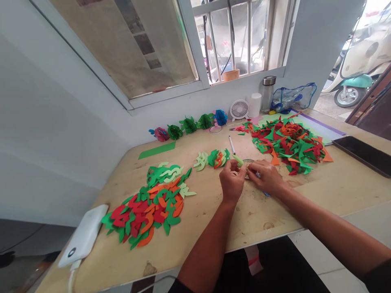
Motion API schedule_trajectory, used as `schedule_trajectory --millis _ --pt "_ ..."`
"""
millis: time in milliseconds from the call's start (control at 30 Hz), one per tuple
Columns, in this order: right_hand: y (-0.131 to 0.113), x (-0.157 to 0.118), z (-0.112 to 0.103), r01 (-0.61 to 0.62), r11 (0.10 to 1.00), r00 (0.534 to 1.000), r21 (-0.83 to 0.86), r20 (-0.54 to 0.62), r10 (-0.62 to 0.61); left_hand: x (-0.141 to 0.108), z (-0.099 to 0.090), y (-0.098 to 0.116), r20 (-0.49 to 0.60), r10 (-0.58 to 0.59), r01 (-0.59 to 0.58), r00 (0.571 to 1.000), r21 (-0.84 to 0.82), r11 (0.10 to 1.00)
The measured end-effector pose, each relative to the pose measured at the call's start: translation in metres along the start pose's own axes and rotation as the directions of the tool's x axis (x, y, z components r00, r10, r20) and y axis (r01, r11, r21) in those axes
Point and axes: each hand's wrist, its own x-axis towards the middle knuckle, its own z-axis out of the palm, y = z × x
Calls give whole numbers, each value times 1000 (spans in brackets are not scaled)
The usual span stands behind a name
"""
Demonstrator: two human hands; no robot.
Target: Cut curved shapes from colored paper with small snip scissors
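My left hand (232,181) is closed in a pinch, and a small light green paper piece (238,160) sticks up from its fingertips. Close beside it, my right hand (265,175) has its fingers pressed together near the left fingertips; what they hold is hidden. Behind and under the hands, the rim of a round clear object (248,161) shows, mostly covered. Left of my left hand lie a small stack of green and orange paper cutouts (218,158) and some pale green cutouts (201,161). A white pen (232,145) rests just beyond the hands.
A big pile of curved paper cutouts (149,207) lies left; red, green and orange scraps (290,142) heap right. Folded paper balls (189,125), a small fan (239,110) and a glass bottle (268,95) line the wall. A phone (363,154) and a white power bank (84,236) flank the table.
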Motion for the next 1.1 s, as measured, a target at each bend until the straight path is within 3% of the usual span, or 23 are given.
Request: schedule_trajectory --millis 300,433,600,733,1100 --pt "-1 0 0 2 999 1000 52 3 -2 -1 0 0 34 14 -13 999 -32 999" --pt "-1 1 -3 -89 983 995 158 -32 96 -1 -1 -3 62 21 -16 998 -78 997" --pt "-3 4 -7 -201 950 971 239 -82 226 -3 1 -2 171 44 -30 984 -85 996" --pt "-5 5 -9 -197 946 969 257 -99 228 -6 2 0 225 77 -61 971 -77 995" --pt "-5 5 -9 -199 944 970 262 -86 229 -4 3 -6 218 53 -20 975 -147 989"
